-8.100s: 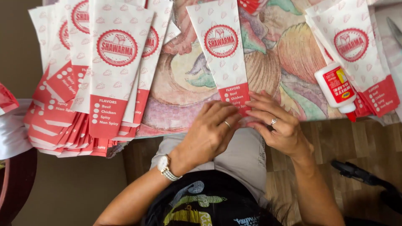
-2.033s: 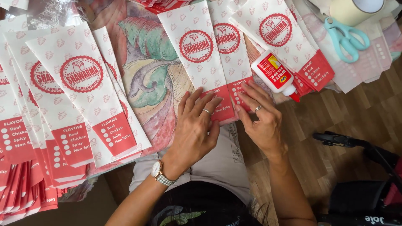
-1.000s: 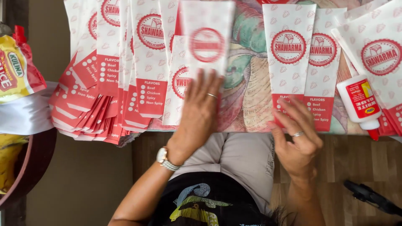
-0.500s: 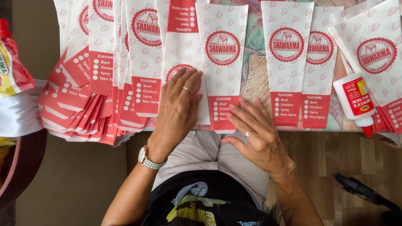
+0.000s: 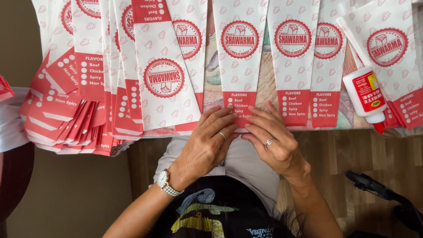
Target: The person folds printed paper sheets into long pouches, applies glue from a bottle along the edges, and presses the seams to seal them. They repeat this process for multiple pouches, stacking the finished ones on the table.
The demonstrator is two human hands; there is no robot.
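Paper bags [image 5: 79,88] are stacked at left, while a thin, light, easily creased bag [image 5: 239,57] at the table edge is pressed flat at its red bottom flap by left hand [image 5: 207,145] and right hand [image 5: 275,143], best gripped there, a glue bottle [image 5: 366,94] lying rightward.

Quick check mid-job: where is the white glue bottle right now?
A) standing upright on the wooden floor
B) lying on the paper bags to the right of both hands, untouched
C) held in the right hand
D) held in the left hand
B: the glue bottle lies on the paper bags at the right, while the left hand and right hand both press the red bottom edge of the middle bag.
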